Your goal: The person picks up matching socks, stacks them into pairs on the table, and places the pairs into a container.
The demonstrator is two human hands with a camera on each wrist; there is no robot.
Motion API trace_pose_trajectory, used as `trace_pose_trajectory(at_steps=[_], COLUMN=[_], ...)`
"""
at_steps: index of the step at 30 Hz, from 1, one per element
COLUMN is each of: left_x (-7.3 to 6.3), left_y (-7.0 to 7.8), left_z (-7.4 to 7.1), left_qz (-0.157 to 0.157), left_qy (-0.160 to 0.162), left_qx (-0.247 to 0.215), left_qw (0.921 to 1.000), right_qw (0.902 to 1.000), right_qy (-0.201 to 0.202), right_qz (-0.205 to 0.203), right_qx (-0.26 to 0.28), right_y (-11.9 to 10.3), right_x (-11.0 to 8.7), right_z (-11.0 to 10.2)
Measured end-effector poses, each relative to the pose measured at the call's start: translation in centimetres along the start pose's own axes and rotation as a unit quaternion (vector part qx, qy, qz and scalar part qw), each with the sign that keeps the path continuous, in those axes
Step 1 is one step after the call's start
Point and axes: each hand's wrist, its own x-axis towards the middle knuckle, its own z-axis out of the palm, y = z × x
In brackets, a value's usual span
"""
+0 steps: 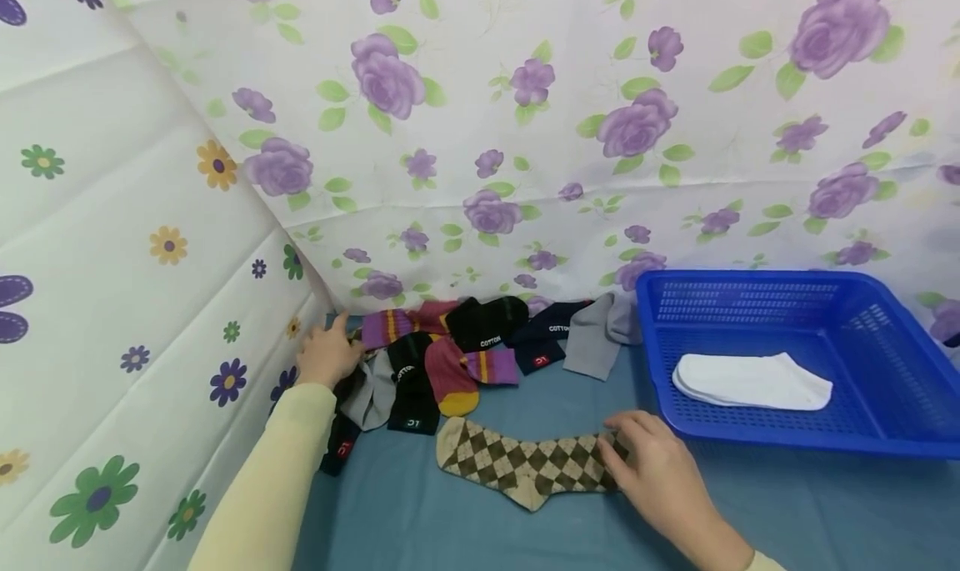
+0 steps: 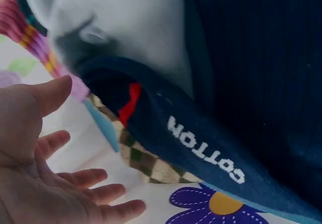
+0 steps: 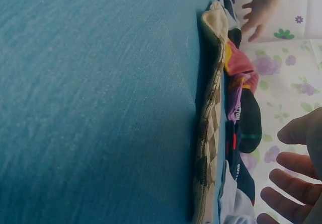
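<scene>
My left hand [image 1: 327,353] is over the far left end of the sock pile. In the left wrist view its fingers are spread beside a navy sock [image 2: 201,148] lettered COTTON, with an argyle sock [image 2: 146,163] partly hidden beneath. My right hand [image 1: 663,475] hovers at the cuff end of a beige and brown argyle sock [image 1: 517,463] laid flat on the blue cloth. From the right wrist, its fingers [image 3: 294,188] look parted and hold nothing. A grey sock [image 1: 372,392], a black sock [image 1: 412,388] and a pink-and-purple striped sock [image 1: 450,371] lie between the hands.
On the right stands a blue plastic basket [image 1: 757,433] holding white socks [image 1: 750,381]. More socks line the back, including a navy sock [image 1: 543,329] and a light grey sock [image 1: 592,338]. Floral sheets [image 1: 450,137] close off the left and back.
</scene>
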Motion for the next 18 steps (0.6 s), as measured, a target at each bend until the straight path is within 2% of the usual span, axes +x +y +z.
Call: trace_pose_trajectory(at_steps=[5,10,13,18], left_x=[0.62,0.73,0.78,0.98], left_y=[-0.13,0.03,-0.08,-0.25], left_z=[0.86,0.99,0.91,0.87], left_qz=[-0.052,-0.071,-0.046,-0.008], left_qy=[-0.044,-0.058,-0.048,0.001], left_qx=[-0.024,-0.038,-0.031,-0.014], left_qw=[0.9974,0.9951,0.9973,0.9999], right_qw=[0.9998,0.9995,0.9994,0.9994], right_qy=[0.003,0.008,0.008,0.007], right_qz=[-0.018,-0.032,-0.033,-0.034], right_qx=[-0.003,-0.005,-0.007,-0.008], right_y=[0.05,0.18,0.35,0.39], right_x=[-0.19,-0.12,-0.1,-0.11], right_z=[0.15,0.21,0.15,0.1])
